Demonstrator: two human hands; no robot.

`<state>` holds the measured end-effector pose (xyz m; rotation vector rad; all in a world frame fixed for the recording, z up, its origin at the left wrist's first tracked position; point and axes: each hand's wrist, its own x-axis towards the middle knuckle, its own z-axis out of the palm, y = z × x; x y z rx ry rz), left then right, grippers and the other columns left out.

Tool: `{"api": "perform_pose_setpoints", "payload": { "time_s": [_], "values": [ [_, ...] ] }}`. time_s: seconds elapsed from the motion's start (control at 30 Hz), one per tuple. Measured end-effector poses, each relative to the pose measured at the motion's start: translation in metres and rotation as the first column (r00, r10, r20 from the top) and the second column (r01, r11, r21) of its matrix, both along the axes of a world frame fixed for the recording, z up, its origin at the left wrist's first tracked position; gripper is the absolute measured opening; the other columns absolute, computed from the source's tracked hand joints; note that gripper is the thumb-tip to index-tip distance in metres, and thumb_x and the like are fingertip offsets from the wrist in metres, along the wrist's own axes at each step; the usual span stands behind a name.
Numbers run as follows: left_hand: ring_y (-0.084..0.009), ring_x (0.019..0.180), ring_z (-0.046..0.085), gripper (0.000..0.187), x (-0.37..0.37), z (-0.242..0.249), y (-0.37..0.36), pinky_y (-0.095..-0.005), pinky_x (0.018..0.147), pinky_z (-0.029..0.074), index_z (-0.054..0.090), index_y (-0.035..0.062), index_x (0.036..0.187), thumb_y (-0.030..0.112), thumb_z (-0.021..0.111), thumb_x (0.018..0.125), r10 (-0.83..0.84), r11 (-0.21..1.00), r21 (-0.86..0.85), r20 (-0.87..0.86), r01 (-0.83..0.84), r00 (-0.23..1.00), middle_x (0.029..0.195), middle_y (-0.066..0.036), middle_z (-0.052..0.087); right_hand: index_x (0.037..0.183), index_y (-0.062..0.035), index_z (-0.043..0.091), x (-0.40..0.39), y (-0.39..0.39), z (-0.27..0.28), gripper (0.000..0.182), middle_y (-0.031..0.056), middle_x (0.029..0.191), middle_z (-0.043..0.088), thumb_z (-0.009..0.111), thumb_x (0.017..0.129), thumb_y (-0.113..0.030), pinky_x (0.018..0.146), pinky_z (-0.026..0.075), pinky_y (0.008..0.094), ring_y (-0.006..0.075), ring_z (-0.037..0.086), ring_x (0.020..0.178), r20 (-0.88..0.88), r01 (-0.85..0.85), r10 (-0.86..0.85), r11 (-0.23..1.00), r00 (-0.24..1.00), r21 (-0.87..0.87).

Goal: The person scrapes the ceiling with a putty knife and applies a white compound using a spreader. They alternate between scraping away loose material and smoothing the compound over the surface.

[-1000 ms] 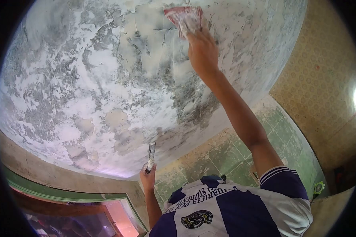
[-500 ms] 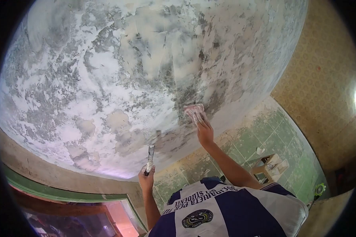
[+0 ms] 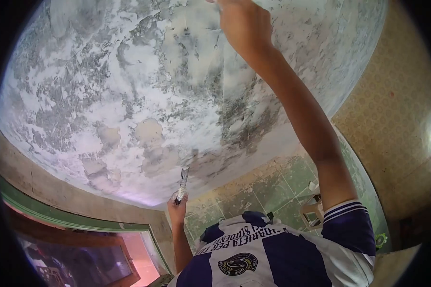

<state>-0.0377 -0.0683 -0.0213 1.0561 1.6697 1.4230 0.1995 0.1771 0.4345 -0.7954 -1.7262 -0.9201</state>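
Observation:
My left hand (image 3: 177, 206) is closed around the whitened handle of a putty knife (image 3: 184, 178), its metal blade pointing up in front of the wall. High at the top edge of the view, my right hand (image 3: 246, 26) is raised against the patchy plastered wall (image 3: 143, 95). Its fingers are bent and partly cut off by the frame. Only a sliver of the pinkish sheet, which looks like sandpaper, shows at those fingertips. White filler, grey stains and beige patches cover the wall.
Below are green floor tiles (image 3: 273, 191) spattered with white, and a small wooden stool (image 3: 312, 213). A patterned tan surface (image 3: 392, 110) lies to the right. At lower left is a green-framed opening (image 3: 81, 220). A green round object (image 3: 380, 240) sits at lower right.
My right hand has swept up from the lower middle of the wall to the top edge. The left hand with the putty knife stays nearly in place. The view has shifted slightly.

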Motion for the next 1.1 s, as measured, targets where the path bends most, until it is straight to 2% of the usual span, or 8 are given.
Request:
{"api": "perform_pose_setpoints", "payload": {
  "time_s": [0.13,0.33,0.53,0.73,0.83,0.93,1.0,1.1],
  "values": [
    [-0.0054,0.074,0.050,0.026,-0.004,0.001,-0.003,-0.0220,0.067,0.043,0.067,-0.0038,0.111,0.013,0.073,0.091,0.000,1.000,0.020,0.027,-0.001,1.000,0.084,0.004,0.061,0.113,-0.0103,0.069,-0.010,0.021,-0.049,0.033,0.0092,0.113,0.070,0.063,0.082,0.001,0.070,0.059,0.0358,0.0248,0.070,0.093,0.112,0.071,-0.076,0.996,0.991,0.049],
    [-0.0055,0.071,0.048,0.026,-0.010,-0.018,-0.002,-0.0224,0.065,0.042,0.068,-0.0040,0.110,0.013,0.073,0.091,-0.021,1.000,0.021,-0.047,0.022,0.999,0.081,0.003,0.061,0.129,-0.0037,0.060,0.006,-0.010,-0.209,0.050,0.0118,0.139,0.054,0.063,0.079,-0.007,0.106,0.048,0.0362,0.0279,0.051,0.130,0.282,0.026,0.039,0.975,0.958,-0.223],
    [-0.0056,0.071,0.048,0.027,0.001,-0.006,0.008,-0.0226,0.064,0.041,0.068,-0.0041,0.110,0.013,0.074,0.090,-0.075,0.997,0.002,-0.051,0.075,0.996,0.082,0.003,0.062,0.135,-0.0038,0.057,0.038,-0.034,-0.333,0.054,0.0127,0.142,0.053,0.062,0.081,-0.006,0.104,0.049,0.0335,0.0277,0.047,0.135,0.340,0.074,0.057,0.930,0.939,-0.360],
    [-0.0059,0.071,0.050,0.029,0.001,-0.009,0.014,-0.0228,0.065,0.042,0.067,-0.0045,0.111,0.014,0.075,0.090,-0.065,0.997,0.043,-0.015,0.065,0.998,0.082,0.002,0.063,0.133,-0.0008,0.056,0.068,-0.065,-0.322,0.053,0.0162,0.132,0.059,0.064,0.081,-0.007,0.099,0.052,0.0375,0.0273,0.059,0.119,0.285,-0.028,0.190,0.872,0.939,-0.489],
    [-0.0062,0.071,0.050,0.028,0.005,-0.006,0.008,-0.0226,0.065,0.043,0.067,-0.0051,0.110,0.013,0.074,0.090,-0.023,0.997,0.075,0.014,0.022,1.000,0.081,0.002,0.063,0.129,0.0013,0.057,0.071,-0.077,-0.285,0.043,0.0160,0.119,0.063,0.064,0.087,-0.006,0.088,0.056,0.0326,0.0208,0.065,0.106,0.154,0.054,0.114,0.606,0.982,-0.793],
    [-0.0066,0.068,0.052,0.026,0.011,0.016,0.006,-0.0232,0.063,0.044,0.067,-0.0040,0.108,0.015,0.073,0.091,-0.039,0.997,0.068,0.030,0.037,0.999,0.079,0.001,0.062,0.126,0.0012,0.056,0.071,-0.075,-0.253,0.034,0.0115,0.112,0.064,0.062,0.094,-0.010,0.079,0.057,0.0283,0.0165,0.065,0.102,-0.316,-0.317,0.042,0.251,0.948,-0.915],
    [-0.0066,0.063,0.052,0.021,0.020,0.053,0.002,-0.0237,0.058,0.043,0.066,-0.0006,0.101,0.018,0.071,0.093,-0.115,0.989,0.108,0.178,0.097,0.977,0.074,0.002,0.058,0.126,-0.0016,0.054,0.064,-0.076,-0.254,0.030,0.0064,0.112,0.062,0.060,0.099,-0.015,0.084,0.055,0.0318,0.0152,0.063,0.106,-0.982,-0.983,-0.049,0.023,0.183,-0.185],
    [-0.0043,0.055,0.046,0.016,0.031,0.108,-0.005,-0.0227,0.049,0.035,0.063,0.0037,0.093,0.019,0.069,0.096,-0.185,0.981,0.104,0.222,0.165,0.957,0.068,0.005,0.053,0.129,-0.0031,0.052,0.061,-0.088,-0.251,0.033,0.0041,0.116,0.061,0.060,0.100,-0.016,0.089,0.054,0.0394,0.0181,0.063,0.108,-0.993,-0.996,-0.102,-0.068,-0.057,0.064]
  ]
}}
